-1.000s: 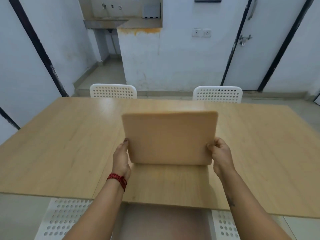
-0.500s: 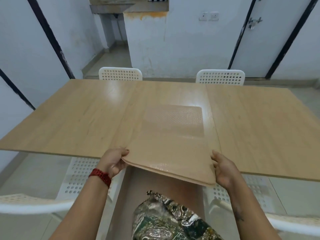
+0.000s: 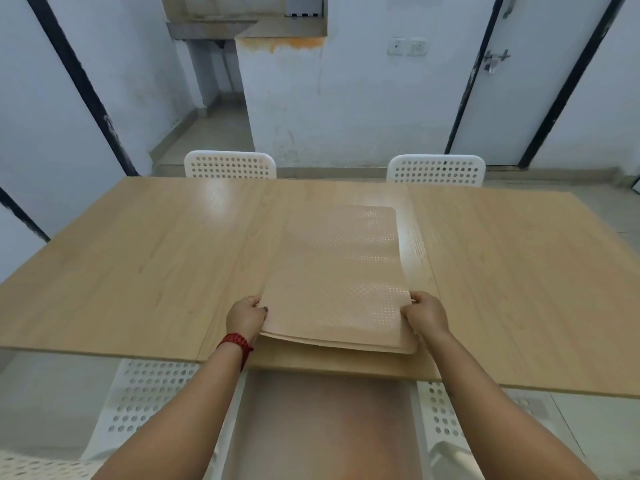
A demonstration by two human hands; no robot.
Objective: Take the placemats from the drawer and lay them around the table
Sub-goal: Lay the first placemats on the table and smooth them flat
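Pale blue-white walls (image 3: 363, 109), scuffed and stained, crossed by slanting black strips (image 3: 83, 84). Rust-orange stain (image 3: 287, 43) runs under a ledge at top centre; a metal sink (image 3: 211, 27) sits to its left in an alcove. Two wall switches (image 3: 407, 46) beside a white door (image 3: 491, 81) with a metal latch (image 3: 496, 59). Grey tiled floor (image 3: 207, 133). Long light-wood table (image 3: 138, 265), glare on its surface. Two white perforated chairs (image 3: 230, 165) at the far side, another (image 3: 145, 396) near.
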